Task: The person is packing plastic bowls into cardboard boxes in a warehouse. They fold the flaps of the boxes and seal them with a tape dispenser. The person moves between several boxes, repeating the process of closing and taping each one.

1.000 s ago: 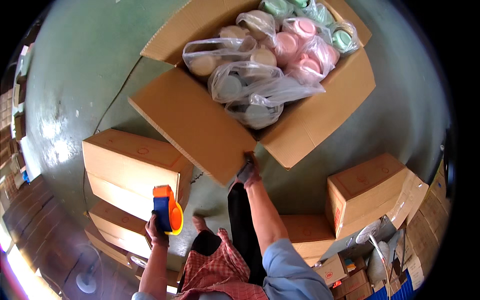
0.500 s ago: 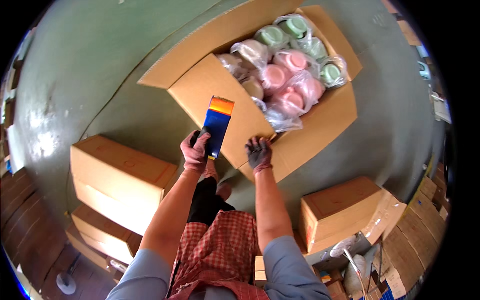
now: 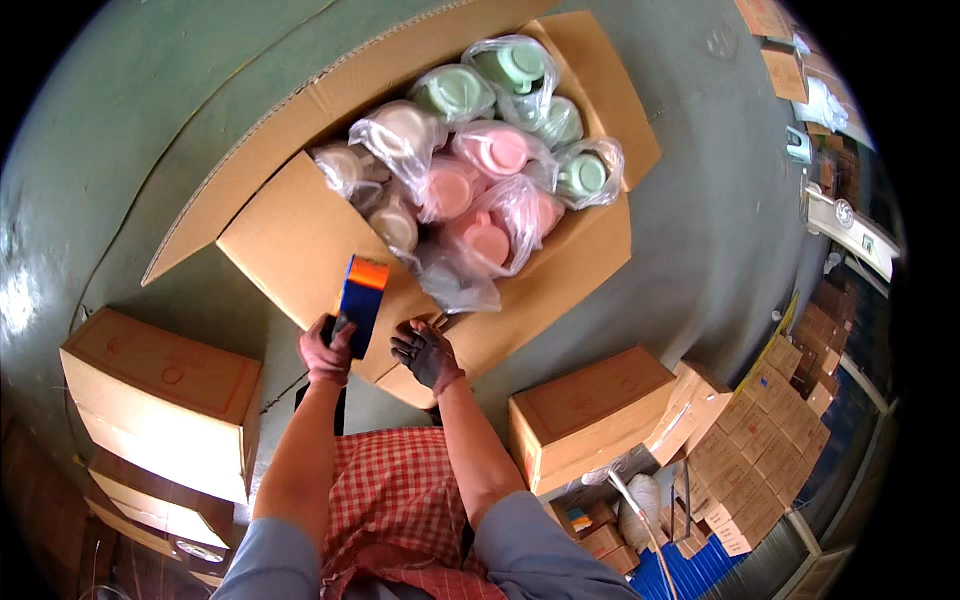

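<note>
My left hand (image 3: pixel 328 350), in a reddish glove with dark fingers, is closed around a tape dispenser (image 3: pixel 361 305). Its body is flat and blue, and its end is bright orange. It is held above the near-left flap of a large open carton (image 3: pixel 290 235). My right hand (image 3: pixel 428 358), gloved the same way, is by the carton's near corner with its fingers apart and slightly bent. Nothing shows in it. Inside the carton lie several lidded cups in clear plastic bags: green cups (image 3: pixel 455 92), pink cups (image 3: pixel 452 190) and cream cups (image 3: pixel 400 130).
Closed cartons stand on the floor at left (image 3: pixel 160 385) and right (image 3: pixel 590 405). More cartons (image 3: pixel 765 430) are stacked at far right, near a pole (image 3: pixel 640 510) and blue sheeting (image 3: pixel 710 575). A line (image 3: pixel 150 195) runs across the green floor on the left.
The view has swung, so the carton sits further left and lower. My right hand has turned, showing more of its palm, and is nearer my left hand. The tape dispenser stays in my left hand.
</note>
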### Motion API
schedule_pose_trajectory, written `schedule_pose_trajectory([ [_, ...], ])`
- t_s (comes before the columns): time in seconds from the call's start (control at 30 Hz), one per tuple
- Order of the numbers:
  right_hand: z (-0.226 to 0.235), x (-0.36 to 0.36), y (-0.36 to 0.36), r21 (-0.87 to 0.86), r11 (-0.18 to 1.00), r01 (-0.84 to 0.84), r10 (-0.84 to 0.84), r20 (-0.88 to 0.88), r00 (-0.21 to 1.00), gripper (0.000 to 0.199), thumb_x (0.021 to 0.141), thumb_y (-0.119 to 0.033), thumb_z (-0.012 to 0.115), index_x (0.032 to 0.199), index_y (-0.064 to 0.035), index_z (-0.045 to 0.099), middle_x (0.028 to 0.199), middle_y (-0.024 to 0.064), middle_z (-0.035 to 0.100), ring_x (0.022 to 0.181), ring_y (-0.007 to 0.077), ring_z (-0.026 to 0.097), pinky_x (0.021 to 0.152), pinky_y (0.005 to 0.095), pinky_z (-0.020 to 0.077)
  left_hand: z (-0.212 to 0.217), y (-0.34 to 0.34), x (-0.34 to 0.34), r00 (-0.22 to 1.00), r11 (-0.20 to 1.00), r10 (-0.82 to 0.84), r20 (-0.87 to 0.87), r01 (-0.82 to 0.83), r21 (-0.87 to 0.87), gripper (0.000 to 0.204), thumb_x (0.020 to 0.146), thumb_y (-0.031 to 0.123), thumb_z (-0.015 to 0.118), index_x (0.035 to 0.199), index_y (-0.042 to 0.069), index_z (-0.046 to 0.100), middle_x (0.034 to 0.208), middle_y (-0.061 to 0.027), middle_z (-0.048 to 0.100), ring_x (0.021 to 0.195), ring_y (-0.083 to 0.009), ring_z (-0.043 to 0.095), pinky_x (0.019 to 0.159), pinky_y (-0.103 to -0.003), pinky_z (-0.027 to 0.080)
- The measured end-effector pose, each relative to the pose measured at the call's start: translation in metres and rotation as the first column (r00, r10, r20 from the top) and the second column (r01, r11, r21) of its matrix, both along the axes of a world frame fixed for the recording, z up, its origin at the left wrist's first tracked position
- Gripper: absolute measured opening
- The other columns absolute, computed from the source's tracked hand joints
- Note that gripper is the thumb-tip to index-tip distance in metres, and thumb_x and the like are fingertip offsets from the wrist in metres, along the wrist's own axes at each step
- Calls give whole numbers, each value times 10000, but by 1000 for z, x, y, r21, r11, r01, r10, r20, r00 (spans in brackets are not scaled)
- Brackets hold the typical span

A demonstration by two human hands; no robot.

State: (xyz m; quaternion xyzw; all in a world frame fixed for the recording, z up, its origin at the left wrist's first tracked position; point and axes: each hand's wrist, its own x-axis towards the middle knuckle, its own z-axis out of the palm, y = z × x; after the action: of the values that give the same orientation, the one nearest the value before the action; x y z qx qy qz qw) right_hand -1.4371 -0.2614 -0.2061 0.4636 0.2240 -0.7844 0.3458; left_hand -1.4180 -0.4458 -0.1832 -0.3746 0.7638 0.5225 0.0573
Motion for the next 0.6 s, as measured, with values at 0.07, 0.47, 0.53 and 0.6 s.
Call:
schedule_pose_trajectory([
  [0.07, 2, -28, 36, 217, 975, -53, 88, -159, 983, 191, 793, -265, 530, 895, -105, 544, 786, 37, 545, 744, 200, 530, 743, 342, 438, -12, 5, 3, 999, 1000, 13, -45, -12, 18, 336, 659, 318, 553, 618, -4, 468, 511, -64, 414, 497, -136, 359, 476, -275, 323],
  [0.47, -6, -377, 313, 741, 660, 126, 209, -342, 916, 460, 790, -419, 449, 1104, -82, 446, 1051, 59, 469, 949, 209, 456, 838, 348, 358, -42, 23, 22, 880, 865, 451, -152, -473, -171, 412, 634, 345, 598, 752, -45, 534, 651, -22, 508, 624, -131, 451, 599, -263, 383],
  [0.53, -12, -387, 314, 642, 747, 170, 138, -400, 906, 463, 793, -420, 435, 1103, -78, 454, 1067, 68, 479, 973, 231, 461, 856, 360, 360, -26, 26, 10, 890, 890, 444, -108, -451, -64, 397, 641, 364, 596, 732, -18, 534, 653, 17, 473, 631, -85, 421, 582, -222, 354],
  [0.6, -16, -390, 320, 611, 741, 278, 75, -487, 870, 500, 798, -436, 403, 1130, -64, 451, 1100, 81, 486, 1021, 251, 456, 900, 370, 341, -37, 29, 12, 869, 870, 474, -146, -487, -75, 360, 657, 326, 587, 761, -17, 553, 664, 8, 495, 637, -87, 436, 605, -218, 365],
])
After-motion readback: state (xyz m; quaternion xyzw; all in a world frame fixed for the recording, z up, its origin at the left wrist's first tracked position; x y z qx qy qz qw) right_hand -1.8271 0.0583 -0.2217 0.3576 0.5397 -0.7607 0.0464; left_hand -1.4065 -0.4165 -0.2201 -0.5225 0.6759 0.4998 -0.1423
